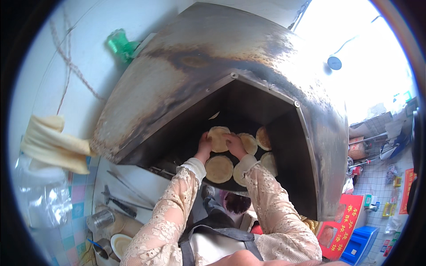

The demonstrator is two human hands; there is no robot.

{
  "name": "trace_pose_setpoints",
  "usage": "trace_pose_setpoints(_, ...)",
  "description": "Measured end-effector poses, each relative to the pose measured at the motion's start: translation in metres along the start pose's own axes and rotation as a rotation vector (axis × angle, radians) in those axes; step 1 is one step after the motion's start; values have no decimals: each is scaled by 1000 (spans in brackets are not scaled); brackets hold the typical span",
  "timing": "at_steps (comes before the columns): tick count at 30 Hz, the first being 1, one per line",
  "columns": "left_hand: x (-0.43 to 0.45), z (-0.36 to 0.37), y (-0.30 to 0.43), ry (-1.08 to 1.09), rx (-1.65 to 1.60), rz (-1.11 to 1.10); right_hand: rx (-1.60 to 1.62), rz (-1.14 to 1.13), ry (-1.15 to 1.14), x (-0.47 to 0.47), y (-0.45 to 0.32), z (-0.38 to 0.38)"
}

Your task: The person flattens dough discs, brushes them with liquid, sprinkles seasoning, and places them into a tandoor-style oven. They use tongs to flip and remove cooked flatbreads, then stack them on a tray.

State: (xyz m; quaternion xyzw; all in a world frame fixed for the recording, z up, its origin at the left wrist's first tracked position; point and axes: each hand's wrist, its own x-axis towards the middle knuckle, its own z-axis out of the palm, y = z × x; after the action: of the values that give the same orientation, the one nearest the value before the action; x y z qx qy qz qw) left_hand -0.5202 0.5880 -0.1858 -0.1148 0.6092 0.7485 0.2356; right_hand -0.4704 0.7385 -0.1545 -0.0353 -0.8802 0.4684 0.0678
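Inside the dark mouth of a metal oven, my left hand [204, 147] grips the left edge of a round pale flatbread [218, 140]. The fingers of my right hand [235, 145] are at that bread's right edge. Below it lies another round flatbread [219, 169] with a crimped rim. One flatbread [249, 143] is partly covered by my right hand, and a browner flatbread [264, 138] sits by the oven's right wall. My right forearm partly hides a lower flatbread [239, 174], beside one more flatbread [269, 163]. They rest on a black baking plate [191, 151].
The scorched metal hood [199, 66] surrounds my hands, with side walls close on both sides. On the left ledge are tongs [121, 206], a metal cup [100, 220] and a bowl [120, 244]. A cloth [55, 143] hangs at left. A blue crate [357, 244] stands at lower right.
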Motion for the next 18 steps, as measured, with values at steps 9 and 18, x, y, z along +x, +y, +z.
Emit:
trace_pose_setpoints(9, -17, -16, -9, -91, 1551, 707, -662, -265, 18, -17, 27, 14)
trace_pose_setpoints(18, -95, -55, 53, -134, 1573, 575, -1088, -4, -298, 7, -19, 2)
